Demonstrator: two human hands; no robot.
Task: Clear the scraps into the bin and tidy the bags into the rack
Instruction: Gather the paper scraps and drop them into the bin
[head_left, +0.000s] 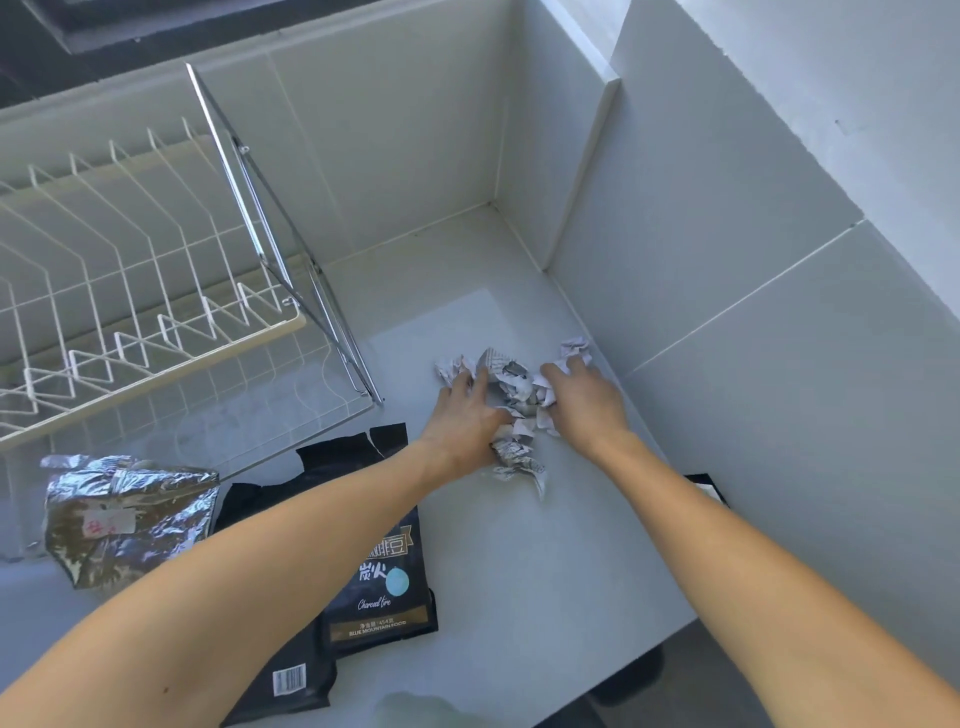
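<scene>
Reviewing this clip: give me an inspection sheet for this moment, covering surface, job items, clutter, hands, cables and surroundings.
Surface: pale grey counter, set in a tiled corner.
Job's things: crumpled paper scraps heaped near the right wall; silver foil bag and black coffee bags lying flat at the near left; white wire rack, nothing in its slots; no bin identifiable.
Clutter: small dark object at the counter's right edge, unclear.
Hands: left hand and right hand pressed on either side of the scraps, fingers spread.
Cables: nothing seen.
Surroundings: white tiled walls.
</scene>
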